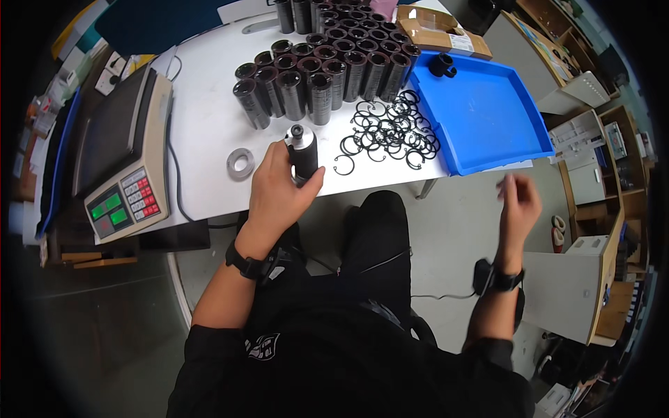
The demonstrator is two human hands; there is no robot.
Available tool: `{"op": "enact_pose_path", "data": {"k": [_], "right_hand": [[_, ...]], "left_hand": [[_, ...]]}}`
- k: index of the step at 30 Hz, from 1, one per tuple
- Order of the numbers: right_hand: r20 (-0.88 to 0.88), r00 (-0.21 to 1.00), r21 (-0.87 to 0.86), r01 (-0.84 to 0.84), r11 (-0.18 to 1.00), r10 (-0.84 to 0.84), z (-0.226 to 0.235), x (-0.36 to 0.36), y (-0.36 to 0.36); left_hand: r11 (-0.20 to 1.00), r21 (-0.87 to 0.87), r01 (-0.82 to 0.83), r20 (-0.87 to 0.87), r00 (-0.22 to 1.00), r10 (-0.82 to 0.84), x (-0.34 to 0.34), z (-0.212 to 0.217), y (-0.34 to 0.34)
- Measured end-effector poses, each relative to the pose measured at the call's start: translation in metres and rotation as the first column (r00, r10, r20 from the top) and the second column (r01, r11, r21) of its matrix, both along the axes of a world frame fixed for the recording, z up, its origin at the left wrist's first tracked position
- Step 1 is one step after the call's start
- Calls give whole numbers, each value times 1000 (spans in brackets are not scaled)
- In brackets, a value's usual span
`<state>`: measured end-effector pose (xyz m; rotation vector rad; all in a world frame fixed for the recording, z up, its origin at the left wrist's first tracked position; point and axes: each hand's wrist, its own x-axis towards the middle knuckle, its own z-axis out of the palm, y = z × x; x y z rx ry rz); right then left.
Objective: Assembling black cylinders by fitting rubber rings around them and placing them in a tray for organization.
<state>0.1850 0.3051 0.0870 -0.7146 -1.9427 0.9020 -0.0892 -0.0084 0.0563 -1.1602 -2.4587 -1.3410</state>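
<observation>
My left hand [274,194] is wrapped round a black cylinder [305,160] with a silver top and a small dark stud in its centre. The cylinder stands upright by the front edge of the white table [202,139]. Off to the right, in front of the blue tray [481,104], my right hand [521,202] is raised with fingers curled together; what they may hold is too small to tell. Many black retaining rings [390,132] lie in a loose heap between the cylinder and the tray. A grey ring-shaped roll [240,163] lies left of my left hand.
Rows of upright black tubes [320,97] crowd the table's back. A weighing scale [129,160] with green displays stands at left, its cable running beside it. A small black part [442,65] sits in the tray. Behind that is an open cardboard box [446,31]; shelves line the right.
</observation>
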Motion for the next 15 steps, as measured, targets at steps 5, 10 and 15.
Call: {"op": "enact_pose_path", "data": {"k": [5,10,15], "right_hand": [[391,919,242,-149,959,45,62,-93,82],[716,696,114,-193,975,54,56,-182,147],[782,613,277,-182,943,-112,21,-218,188]], "left_hand": [[1000,21,9,4,1000,-9,1,-2,0],[999,33,21,2,1000,-21,2,-1,-1],[998,43,46,5,999,-46,1,-1,0]]}}
